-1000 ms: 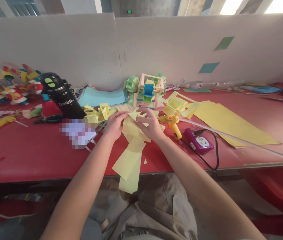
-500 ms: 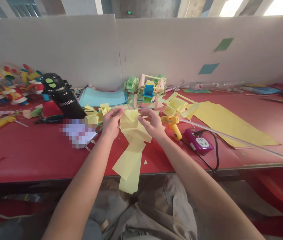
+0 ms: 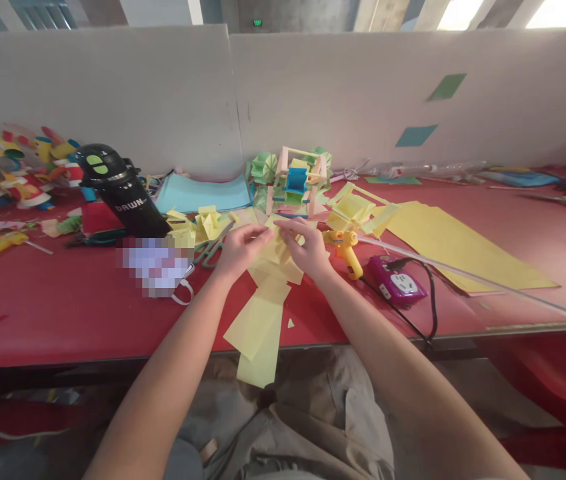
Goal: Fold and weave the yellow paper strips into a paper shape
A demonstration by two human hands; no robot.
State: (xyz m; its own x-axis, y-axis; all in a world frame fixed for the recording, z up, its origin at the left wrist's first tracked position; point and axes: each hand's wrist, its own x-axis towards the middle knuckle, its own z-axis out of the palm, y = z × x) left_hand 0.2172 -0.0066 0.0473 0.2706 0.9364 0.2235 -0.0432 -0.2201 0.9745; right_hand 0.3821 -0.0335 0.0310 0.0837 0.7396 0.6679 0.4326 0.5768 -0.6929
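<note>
Where loose yellow sheets (image 3: pixel 257 333) overhang the red table's (image 3: pixel 63 307) near edge | left hand (image 3: pixel 237 248) and right hand (image 3: pixel 305 248) pinch a small yellow paper piece (image 3: pixel 273 248) between fingertips, just above them | likely light, limp, crease-prone: hold by edges | glue gun (image 3: pixel 347 251) beyond

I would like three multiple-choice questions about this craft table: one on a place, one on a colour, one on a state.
1. Where does the glue gun lie?
A. right of the right hand
B. left of the black bottle
C. on the blue paper

2. What colour is the table?
A. green
B. red
C. white

3. What does the left hand do?
A. rests flat and empty
B. grips the scissors
C. pinches a small yellow paper piece together with the right hand

Answers: 1 A, the gun lies just right of that hand. 2 B, its surface is red. 3 C, both hands' fingertips meet on the paper.
</note>
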